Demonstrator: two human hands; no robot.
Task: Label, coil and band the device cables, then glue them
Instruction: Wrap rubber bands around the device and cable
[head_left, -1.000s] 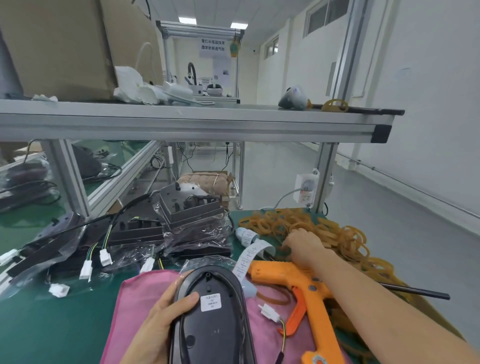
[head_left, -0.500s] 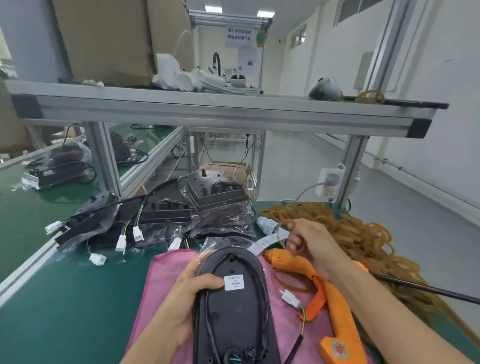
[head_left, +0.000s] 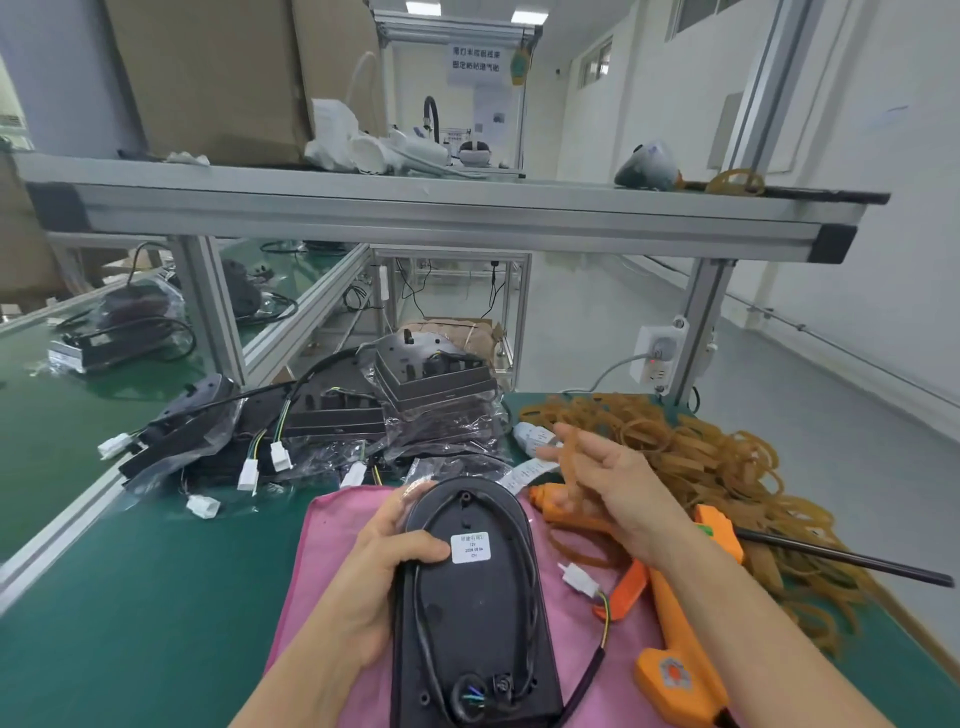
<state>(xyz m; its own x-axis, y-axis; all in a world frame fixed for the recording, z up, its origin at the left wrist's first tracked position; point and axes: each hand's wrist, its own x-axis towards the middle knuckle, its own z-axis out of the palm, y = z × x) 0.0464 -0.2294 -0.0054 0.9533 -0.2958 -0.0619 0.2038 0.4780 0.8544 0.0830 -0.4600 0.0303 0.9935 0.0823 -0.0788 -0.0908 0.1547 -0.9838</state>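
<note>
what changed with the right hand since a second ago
The right hand left the pile of rubber bands and rose toward the device, now holding one rubber band in its fingers. The left hand still grips the black device on the pink cloth; the orange glue gun lies untouched.

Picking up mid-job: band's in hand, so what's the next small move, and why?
Probably bring the right hand with its rubber band over the black device and slip it around the coiled cable, which the left hand pins unbanded.

White walls (head_left: 857, 260), grey floor (head_left: 597, 322), aluminium-framed shelf (head_left: 441, 218)
</note>
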